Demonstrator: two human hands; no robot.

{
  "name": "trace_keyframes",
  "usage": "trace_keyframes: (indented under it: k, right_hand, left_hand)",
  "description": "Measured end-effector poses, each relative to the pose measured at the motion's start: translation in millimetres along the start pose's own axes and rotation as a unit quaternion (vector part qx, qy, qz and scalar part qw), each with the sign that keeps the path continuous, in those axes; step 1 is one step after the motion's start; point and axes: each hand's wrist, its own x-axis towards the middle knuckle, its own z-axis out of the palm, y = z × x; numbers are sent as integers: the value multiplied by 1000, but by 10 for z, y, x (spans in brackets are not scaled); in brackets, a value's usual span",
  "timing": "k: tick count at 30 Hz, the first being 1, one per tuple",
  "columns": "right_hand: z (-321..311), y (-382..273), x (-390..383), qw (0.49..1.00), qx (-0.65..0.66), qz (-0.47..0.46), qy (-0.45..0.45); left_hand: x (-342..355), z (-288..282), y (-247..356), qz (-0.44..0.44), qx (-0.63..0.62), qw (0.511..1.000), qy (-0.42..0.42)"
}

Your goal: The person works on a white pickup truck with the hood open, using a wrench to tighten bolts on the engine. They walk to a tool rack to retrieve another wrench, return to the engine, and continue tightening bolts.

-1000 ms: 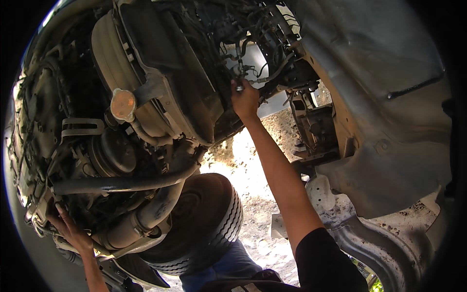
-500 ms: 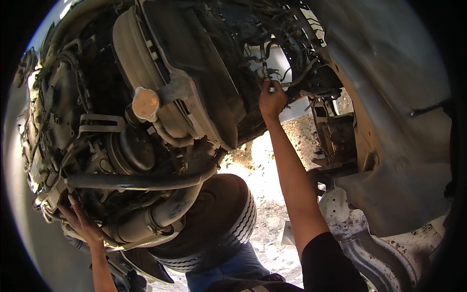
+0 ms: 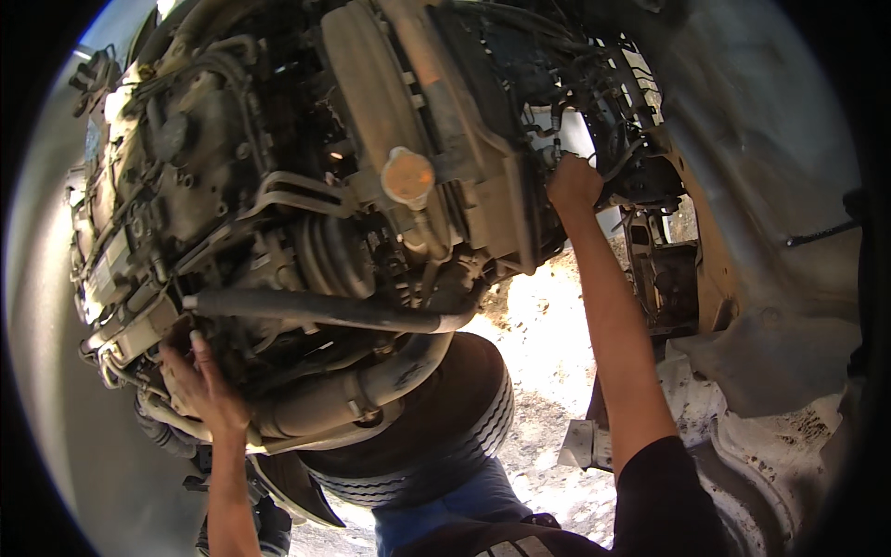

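My right hand (image 3: 575,183) is closed in a fist beside the dark wiring and hoses (image 3: 613,139) to the right of the radiator (image 3: 492,158). A thin metal piece (image 3: 557,141) shows just above the knuckles, but what the fist grips is hidden. Fingers extended, my left hand (image 3: 206,382) rests against the engine's near left side, just below the end of a black hose (image 3: 316,309). It holds nothing that I can see.
An orange-topped radiator cap (image 3: 407,177) and pulleys (image 3: 334,258) lie between my hands. Below them are a wide pipe (image 3: 320,406) and a tyre (image 3: 464,418). A grey body panel (image 3: 761,232) bounds the right side, with sunlit rubble ground (image 3: 548,362) beneath.
My view has shifted, so the engine appears farther right. My right hand stays at the wiring, still closed. My left hand stays at the engine's side, its fingers showing more clearly.
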Motion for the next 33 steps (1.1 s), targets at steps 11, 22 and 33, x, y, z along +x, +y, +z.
trace_keyframes:
  k: [11,22,33]
  right_hand:
    - [192,44,530,954,-239,-144,-113]
    - [-164,311,612,934,-258,-166,-181]
    - [47,203,483,941,-252,-129,-187]
  left_hand:
    - [11,-4,69,-14,-53,998,-6]
    - [-20,23,-58,-48,-125,991,-31]
    - [-12,16,-1,-50,-98,994,-22]
